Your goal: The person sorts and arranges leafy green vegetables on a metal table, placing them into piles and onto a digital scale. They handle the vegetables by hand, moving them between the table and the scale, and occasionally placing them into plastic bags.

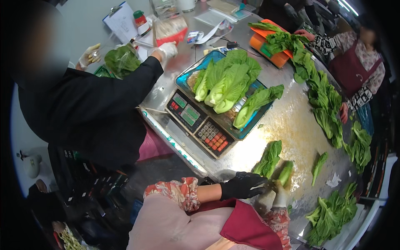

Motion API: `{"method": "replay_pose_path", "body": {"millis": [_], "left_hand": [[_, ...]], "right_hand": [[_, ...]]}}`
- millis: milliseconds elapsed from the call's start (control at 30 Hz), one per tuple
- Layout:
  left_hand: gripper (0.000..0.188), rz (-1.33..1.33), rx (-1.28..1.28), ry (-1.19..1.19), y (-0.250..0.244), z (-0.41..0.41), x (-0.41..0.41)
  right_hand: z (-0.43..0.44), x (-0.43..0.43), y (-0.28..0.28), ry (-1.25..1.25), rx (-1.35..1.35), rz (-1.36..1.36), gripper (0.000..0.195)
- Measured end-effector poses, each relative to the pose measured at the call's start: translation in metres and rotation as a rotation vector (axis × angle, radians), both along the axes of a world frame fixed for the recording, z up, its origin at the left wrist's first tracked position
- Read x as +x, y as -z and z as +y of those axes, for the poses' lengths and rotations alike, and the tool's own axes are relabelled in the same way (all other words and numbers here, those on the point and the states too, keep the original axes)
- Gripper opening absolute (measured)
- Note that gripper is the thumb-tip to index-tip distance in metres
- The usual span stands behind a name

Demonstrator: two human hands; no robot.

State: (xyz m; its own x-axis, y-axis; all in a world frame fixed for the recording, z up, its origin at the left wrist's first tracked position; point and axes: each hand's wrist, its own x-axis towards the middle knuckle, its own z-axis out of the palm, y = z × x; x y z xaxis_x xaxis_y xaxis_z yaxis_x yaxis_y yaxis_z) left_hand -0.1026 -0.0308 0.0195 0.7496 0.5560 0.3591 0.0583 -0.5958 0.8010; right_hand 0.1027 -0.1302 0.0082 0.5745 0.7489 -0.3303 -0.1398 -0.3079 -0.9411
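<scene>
My right hand (280, 191), in a pale glove, grips a short green leaf vegetable (286, 172) by its lower end, above the metal table. Just to its left is my left hand (243, 186) in a black glove, with its fingers pointing right. A romaine lettuce piece (270, 158) lies beyond its fingertips, and the lower end of that piece is partly hidden by the glove. A pale sliver shows at the black fingers; whether they hold it is unclear. Farther off, a digital scale (200, 124) bears several romaine lettuce heads (226, 81) on its blue-rimmed tray (254, 132).
A loose leaf (319, 168) and leafy greens (332, 212) lie to the right. Along the far edge runs a row of greens (325, 106) beside an orange scale (272, 54) and a co-worker (353, 65). Another person's gloved hand (167, 51) is at a plastic bag pack (170, 31).
</scene>
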Motion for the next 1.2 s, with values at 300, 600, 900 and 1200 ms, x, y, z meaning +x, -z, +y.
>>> {"method": "replay_pose_path", "body": {"millis": [300, 600, 900, 1200], "left_hand": [[0.063, -0.131, -0.277, -0.031, -0.030, 0.000, 0.009], [0.057, -0.172, -0.340, -0.062, -0.036, 0.030, -0.009], [0.060, -0.109, -0.439, -0.044, -0.029, 0.028, -0.014], [0.070, 0.048, -0.413, -0.014, -0.019, 0.022, -0.012]], "right_hand": [[0.021, -0.078, -0.059, -0.124, 0.273, -0.071, 0.068], [0.034, -0.098, -0.069, -0.132, 0.364, 0.068, 0.071], [0.035, -0.097, -0.083, -0.119, 0.277, -0.011, 0.051], [0.015, -0.095, -0.069, -0.178, 0.231, -0.018, 0.031]]}}
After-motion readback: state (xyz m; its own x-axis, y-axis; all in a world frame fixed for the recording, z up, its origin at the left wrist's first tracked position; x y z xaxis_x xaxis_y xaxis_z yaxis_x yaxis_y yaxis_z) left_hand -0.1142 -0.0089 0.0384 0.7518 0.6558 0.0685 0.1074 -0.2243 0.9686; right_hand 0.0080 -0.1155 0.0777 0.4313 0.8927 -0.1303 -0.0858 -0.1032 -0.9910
